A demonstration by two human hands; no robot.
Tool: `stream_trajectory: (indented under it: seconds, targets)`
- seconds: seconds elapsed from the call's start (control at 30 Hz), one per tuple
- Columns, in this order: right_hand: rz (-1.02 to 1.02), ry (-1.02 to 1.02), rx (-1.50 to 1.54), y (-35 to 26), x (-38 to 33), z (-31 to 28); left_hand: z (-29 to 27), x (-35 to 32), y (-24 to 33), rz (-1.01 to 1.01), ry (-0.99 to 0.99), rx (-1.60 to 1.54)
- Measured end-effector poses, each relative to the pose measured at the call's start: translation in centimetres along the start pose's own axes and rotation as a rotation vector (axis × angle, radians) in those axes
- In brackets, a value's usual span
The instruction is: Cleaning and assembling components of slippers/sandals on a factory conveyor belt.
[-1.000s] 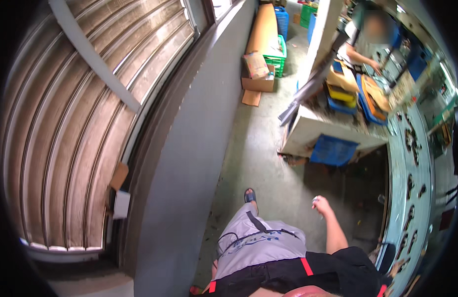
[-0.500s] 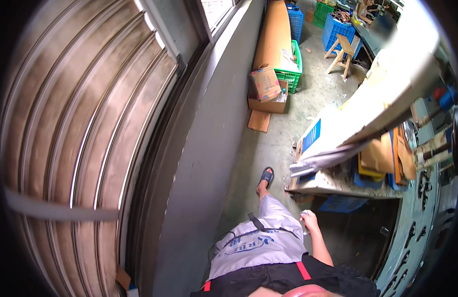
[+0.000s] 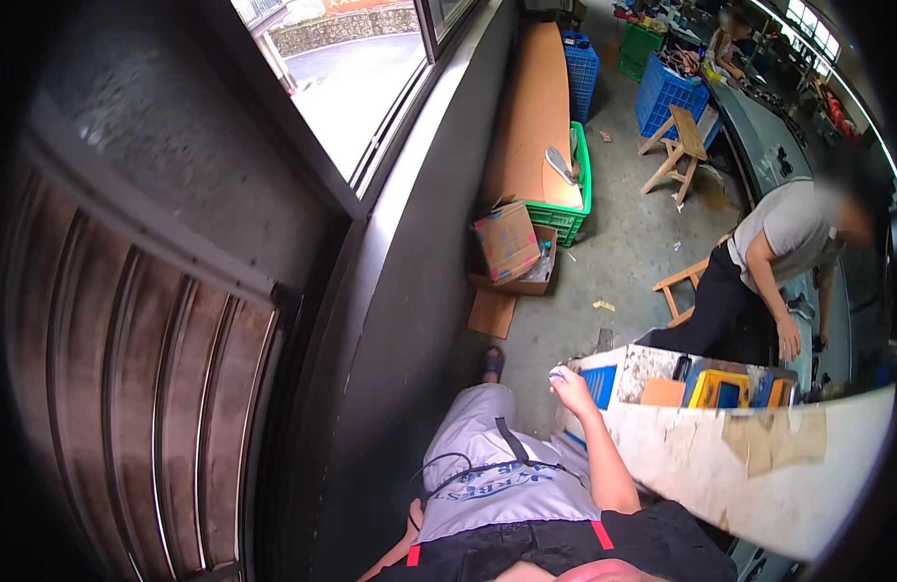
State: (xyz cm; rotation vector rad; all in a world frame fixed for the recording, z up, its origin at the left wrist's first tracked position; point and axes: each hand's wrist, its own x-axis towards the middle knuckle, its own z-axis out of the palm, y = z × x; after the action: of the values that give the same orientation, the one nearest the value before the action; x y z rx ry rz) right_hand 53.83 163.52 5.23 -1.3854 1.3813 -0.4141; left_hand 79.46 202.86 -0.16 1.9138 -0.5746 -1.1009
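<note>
My right hand (image 3: 569, 386) is raised in front of me, beside a white workbench (image 3: 676, 441). Its fingers are curled closed around a small whitish thing that I cannot make out. At my left side, my left hand (image 3: 416, 514) shows only in part, against the edge of my grey apron (image 3: 502, 475). Its fingers are mostly hidden, and whether it holds anything cannot be seen.
A grey wall (image 3: 371, 436) runs along my left. Ahead stand a cardboard box (image 3: 507, 242), a green crate (image 3: 563, 221) and blue crates (image 3: 673, 97). A wooden stool (image 3: 678, 145) stands right of the aisle. A co-worker (image 3: 773, 242) leans over a table to the right.
I have moved forward along the wall, with the boxes and stool nearer. The workbench now lies closer on my right, my left hand has come into view, and the co-worker shows.
</note>
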Motion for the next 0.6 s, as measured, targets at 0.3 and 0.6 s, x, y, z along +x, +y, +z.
stream_trajectory:
  seconds: [0.3, 0.6]
  targets:
    - [0.252, 0.025, 0.157, -0.3, 18.1, -10.4, 7.2, 14.5, 18.8, 0.057, 0.098, -0.045]
    - [0.475, 0.386, 0.885, 3.1, 26.0, -23.4, 12.3, 36.4, 34.7, 0.232, -0.205, 0.41]
